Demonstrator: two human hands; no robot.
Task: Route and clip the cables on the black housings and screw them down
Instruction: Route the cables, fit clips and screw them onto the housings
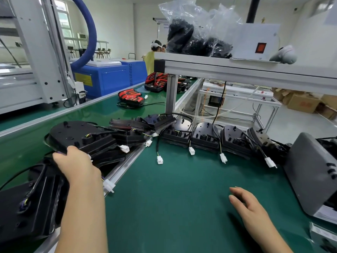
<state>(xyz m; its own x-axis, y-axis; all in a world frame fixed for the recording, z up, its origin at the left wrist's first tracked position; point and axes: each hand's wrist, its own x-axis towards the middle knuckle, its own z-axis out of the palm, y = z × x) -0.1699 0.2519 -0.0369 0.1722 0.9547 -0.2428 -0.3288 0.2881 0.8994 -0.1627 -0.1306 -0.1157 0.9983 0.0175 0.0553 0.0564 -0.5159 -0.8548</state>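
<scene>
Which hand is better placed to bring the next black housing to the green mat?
Left. The left hand grips a black housing in the pile; the right hand is open over the green mat, holding nothing.

Daylight from a window (63,17) fills a white-walled workshop with a blue machine (111,77), aluminium shelf (237,69) and cardboard boxes (302,103).

Work mat (182,198), 6 o'clock: green, matt, finely grained, rubber-like.
Conveyor belt (102,106), 10 o'clock: green, smooth, glossy, carrying reflections.
Black housings (204,137), 12 to 2 o'clock: moulded black plastic, matt.
Cable connectors (160,159): white plastic, slight sheen.
Shelf frame (237,72), 12 o'clock: silver metal profile, satin finish.
Bag (200,24), 12 o'clock: clear plastic film, crinkled, shiny.
Cartons (302,104), 2 o'clock: brown cardboard, dull.
</scene>
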